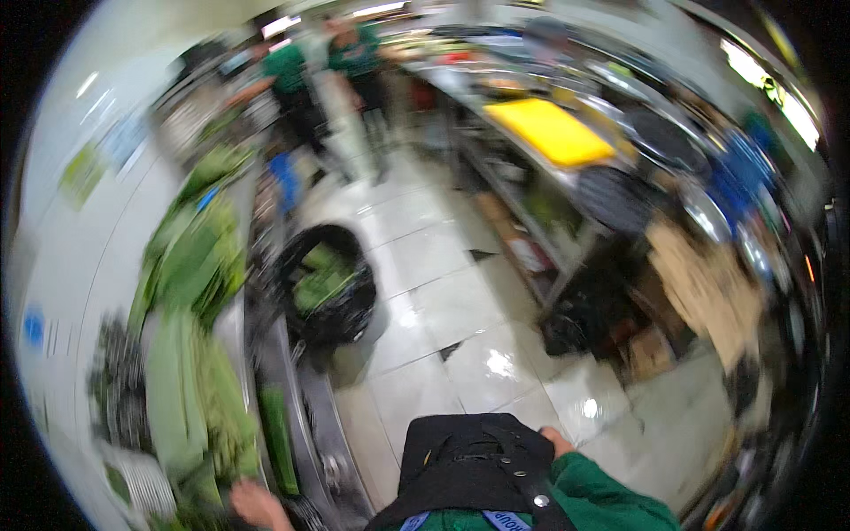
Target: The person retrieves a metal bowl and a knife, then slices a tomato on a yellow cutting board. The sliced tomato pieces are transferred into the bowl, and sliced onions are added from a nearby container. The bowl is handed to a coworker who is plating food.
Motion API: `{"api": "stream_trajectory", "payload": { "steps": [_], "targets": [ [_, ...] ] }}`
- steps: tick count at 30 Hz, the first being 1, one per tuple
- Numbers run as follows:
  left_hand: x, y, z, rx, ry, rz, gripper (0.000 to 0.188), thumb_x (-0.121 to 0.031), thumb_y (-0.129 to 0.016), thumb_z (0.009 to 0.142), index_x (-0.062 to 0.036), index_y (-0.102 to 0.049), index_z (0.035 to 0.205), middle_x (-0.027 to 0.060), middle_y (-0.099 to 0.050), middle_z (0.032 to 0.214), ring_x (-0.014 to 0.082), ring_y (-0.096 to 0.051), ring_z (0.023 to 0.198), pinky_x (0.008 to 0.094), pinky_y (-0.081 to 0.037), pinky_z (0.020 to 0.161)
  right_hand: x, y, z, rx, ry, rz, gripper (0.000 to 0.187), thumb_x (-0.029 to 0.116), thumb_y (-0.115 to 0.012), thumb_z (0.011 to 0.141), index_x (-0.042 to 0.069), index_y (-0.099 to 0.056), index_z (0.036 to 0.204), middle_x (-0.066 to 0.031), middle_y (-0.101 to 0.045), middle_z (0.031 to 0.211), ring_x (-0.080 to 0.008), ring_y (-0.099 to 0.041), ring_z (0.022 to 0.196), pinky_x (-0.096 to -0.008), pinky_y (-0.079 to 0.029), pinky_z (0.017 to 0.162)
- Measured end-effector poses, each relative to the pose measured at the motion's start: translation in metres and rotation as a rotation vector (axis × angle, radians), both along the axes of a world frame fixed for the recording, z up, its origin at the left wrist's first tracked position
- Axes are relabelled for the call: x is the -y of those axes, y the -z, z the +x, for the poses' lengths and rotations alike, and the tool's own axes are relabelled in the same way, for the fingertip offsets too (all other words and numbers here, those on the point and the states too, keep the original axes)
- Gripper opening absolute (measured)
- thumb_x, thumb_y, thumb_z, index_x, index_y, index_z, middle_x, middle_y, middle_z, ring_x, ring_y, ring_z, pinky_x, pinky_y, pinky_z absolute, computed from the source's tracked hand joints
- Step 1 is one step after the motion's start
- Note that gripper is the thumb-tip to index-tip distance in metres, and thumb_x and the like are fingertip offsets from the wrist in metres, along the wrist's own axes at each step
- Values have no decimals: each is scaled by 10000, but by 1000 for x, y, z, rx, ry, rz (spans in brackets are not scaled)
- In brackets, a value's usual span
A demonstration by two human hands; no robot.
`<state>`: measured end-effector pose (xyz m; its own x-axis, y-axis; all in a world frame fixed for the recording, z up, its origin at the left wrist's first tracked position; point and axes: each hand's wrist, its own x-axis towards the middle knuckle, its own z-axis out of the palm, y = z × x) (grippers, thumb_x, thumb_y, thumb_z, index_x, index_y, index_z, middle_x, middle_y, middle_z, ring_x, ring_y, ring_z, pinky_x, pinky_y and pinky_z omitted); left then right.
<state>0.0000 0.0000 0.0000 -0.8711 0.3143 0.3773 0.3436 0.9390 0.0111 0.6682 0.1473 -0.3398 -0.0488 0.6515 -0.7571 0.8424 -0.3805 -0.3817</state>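
Observation:
My left hand (pixel 258 506) is low on the left, at the near end of long green leaves (pixel 190 380) that look like banana leaves. The picture is blurred, so whether its fingers touch or hold a leaf is unclear. The leaves lie in a long pile on a metal counter (pixel 232 310) along the left wall. My right hand (pixel 556 441) shows beside my black apron (pixel 474 451), below a green sleeve. Most of its fingers are hidden, and nothing can be made out in it.
A black-lined bin (pixel 328 283) holding green scraps stands beside the left counter. White plates (pixel 142 482) are stacked at lower left. On the right, a steel table bears a yellow board (pixel 549 131); cardboard (pixel 708 283) sits nearer. Two people (pixel 292 80) stand at the far end.

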Motion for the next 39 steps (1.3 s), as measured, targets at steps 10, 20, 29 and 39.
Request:
{"api": "stream_trajectory", "payload": {
  "steps": [10,20,29,39],
  "targets": [
    [24,-2,57,-94,-124,195,299,-335,-424,951,-61,-545,942,119,-533,1022,324,-498,1001,458,-396,834,-49,-28,4,-76,-199,-53,410,371,-679,686,68,-686,963,-171,-666,990,-329,-632,936,-395,-494,800],
    [26,5,54,-65,-129,222,265,-315,-441,947,-71,-541,926,105,-532,1006,313,-506,992,448,-405,818,-44,-53,6,-38,-221,-79,394,345,-671,700,61,-682,972,-166,-669,977,-316,-634,919,-390,-492,795],
    [22,1,57,-101,-147,137,250,-311,-456,937,-72,-526,912,109,-521,986,317,-511,985,462,-419,793,-32,-51,3,-50,-172,-74,380,322,-664,711,54,-678,980,-162,-671,965,-305,-636,904,-385,-490,791],
    [22,-3,58,-52,-145,167,261,-306,-437,951,-62,-527,929,118,-520,1014,328,-501,996,470,-404,827,-28,-57,4,-39,-143,-75,365,297,-655,725,46,-674,989,-157,-674,952,-292,-638,887,-379,-487,787]
  ]
}}
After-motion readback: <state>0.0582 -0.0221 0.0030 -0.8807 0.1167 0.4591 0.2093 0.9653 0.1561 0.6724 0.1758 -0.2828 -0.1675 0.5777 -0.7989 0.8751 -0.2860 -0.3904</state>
